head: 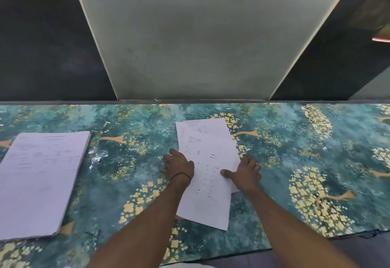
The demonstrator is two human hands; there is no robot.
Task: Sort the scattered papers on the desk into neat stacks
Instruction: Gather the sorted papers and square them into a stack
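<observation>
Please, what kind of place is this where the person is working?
Probably a desk in an office or study room: a thick paper stack and loose printed sheets lie on a patterned cloth, against a pale wall panel.

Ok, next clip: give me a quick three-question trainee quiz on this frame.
1. True or false: the loose sheets at centre are squared into a neat pile.
2. The thick stack lies: A. left of the loose sheets; B. right of them; C. beneath them.
3. Fill in: the wristband is on the ___ hand.

Key: 1 false, they are fanned askew; 2 A; 3 the left hand.
</observation>
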